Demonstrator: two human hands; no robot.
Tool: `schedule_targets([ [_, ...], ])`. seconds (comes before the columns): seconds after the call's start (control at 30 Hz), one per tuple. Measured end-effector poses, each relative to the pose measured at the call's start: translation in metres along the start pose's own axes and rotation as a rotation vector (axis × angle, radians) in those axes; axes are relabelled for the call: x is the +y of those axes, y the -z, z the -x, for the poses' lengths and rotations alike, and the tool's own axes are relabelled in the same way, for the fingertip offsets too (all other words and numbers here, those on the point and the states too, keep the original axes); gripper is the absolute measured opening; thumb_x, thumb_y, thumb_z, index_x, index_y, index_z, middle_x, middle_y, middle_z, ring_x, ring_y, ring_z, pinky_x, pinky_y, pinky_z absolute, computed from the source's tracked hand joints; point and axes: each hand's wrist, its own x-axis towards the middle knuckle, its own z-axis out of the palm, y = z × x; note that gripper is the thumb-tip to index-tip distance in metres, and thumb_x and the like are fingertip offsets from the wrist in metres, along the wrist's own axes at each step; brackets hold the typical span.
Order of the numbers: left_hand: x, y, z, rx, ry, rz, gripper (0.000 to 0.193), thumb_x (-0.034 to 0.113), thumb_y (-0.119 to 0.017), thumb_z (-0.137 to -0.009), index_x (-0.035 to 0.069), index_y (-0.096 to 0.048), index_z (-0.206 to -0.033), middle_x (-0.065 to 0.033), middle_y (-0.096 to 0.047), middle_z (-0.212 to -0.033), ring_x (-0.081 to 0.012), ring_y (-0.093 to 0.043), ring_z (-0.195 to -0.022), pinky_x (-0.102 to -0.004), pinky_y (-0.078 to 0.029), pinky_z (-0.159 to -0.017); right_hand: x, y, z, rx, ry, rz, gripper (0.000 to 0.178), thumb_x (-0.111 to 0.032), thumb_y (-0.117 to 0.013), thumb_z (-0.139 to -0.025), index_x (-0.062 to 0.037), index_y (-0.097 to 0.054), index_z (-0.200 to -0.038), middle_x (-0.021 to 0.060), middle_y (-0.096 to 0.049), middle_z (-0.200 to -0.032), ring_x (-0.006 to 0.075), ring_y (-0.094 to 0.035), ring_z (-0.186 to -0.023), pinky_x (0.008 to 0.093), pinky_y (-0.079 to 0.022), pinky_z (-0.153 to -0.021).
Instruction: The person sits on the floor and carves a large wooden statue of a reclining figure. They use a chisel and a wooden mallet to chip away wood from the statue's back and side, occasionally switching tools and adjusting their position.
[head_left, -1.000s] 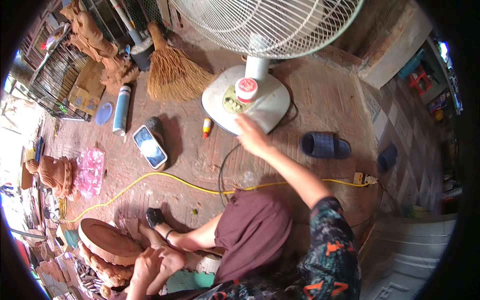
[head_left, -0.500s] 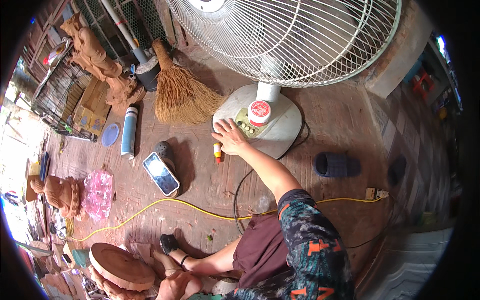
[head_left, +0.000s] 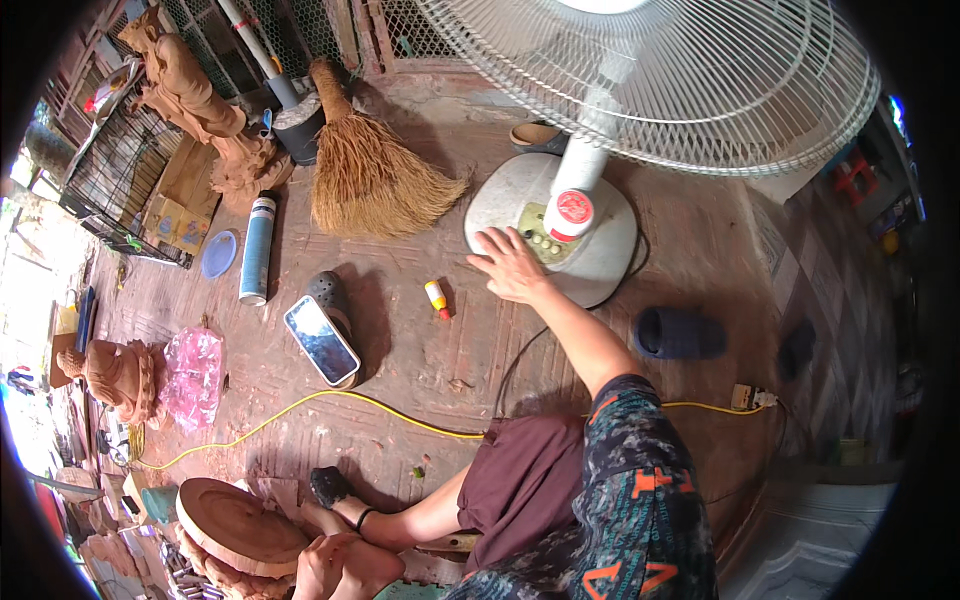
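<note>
My right hand [head_left: 512, 265] reaches out over the front left edge of the round white fan base [head_left: 600, 262], fingers spread beside its row of buttons [head_left: 545, 245]. It holds nothing, and its fingertips appear to touch the base. A small white tub with a red lid [head_left: 573, 209] stands on the base, by the pole of the fan [head_left: 660, 90]. My left hand [head_left: 322, 562] is low at the left, against my bent leg near the foot; its fingers are partly hidden. Beside it lies a thick round wooden slab [head_left: 240, 525].
A small yellow bottle [head_left: 437, 298], a phone [head_left: 321, 340] propped on a dark clog [head_left: 327, 292], and a blue spray can [head_left: 258, 250] are on the floor. A straw broom [head_left: 375, 185] and carved wooden figures [head_left: 195, 90] stand farther left. A yellow cord [head_left: 300, 402] crosses the floor; blue slippers [head_left: 680, 333] lie right.
The fan and its base have shifted to the right, with my right hand moving along at the base's edge. A shoe behind the base has come into sight. My left hand stays by my leg.
</note>
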Motion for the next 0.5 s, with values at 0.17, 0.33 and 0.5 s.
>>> schedule_targets([
  [0.17,0.001,0.000,-0.005,0.009,0.020,-0.004,0.035,0.025,-0.048,-0.091,0.005,-0.056,-0.119,-0.0133,-0.060,-0.102,-0.0281,-0.056,-0.089,-0.0350,-0.045,-0.075,0.027,0.009,0.030,0.028,-0.032,0.016,0.052,-0.029,-0.065,-0.073,-0.0259,-0.059,-0.125,0.0115,-0.038,-0.143,0.0284,-0.030,-0.133,0.0520,-0.020,-0.111],
  [0.33,-0.004,0.011,-0.008,0.021,-0.019,0.030,0.038,0.029,-0.047,-0.092,0.006,-0.056,-0.120,-0.0114,-0.059,-0.103,-0.0251,-0.056,-0.091,-0.0325,-0.044,-0.077,0.048,0.015,0.057,0.036,0.016,0.082,0.054,-0.030,-0.067,-0.072,-0.0271,-0.058,-0.125,0.0113,-0.037,-0.144,0.0276,-0.032,-0.132,0.0507,-0.021,-0.111],
  [0.5,-0.005,0.006,-0.001,0.097,0.075,0.029,0.040,0.033,-0.045,-0.093,0.006,-0.055,-0.122,-0.0095,-0.059,-0.105,-0.0220,-0.055,-0.093,-0.0301,-0.043,-0.079,0.046,0.017,0.055,0.078,0.021,0.058,0.056,-0.028,-0.070,-0.070,-0.0278,-0.058,-0.124,0.0113,-0.038,-0.143,0.0276,-0.033,-0.132,0.0506,-0.024,-0.110],
])
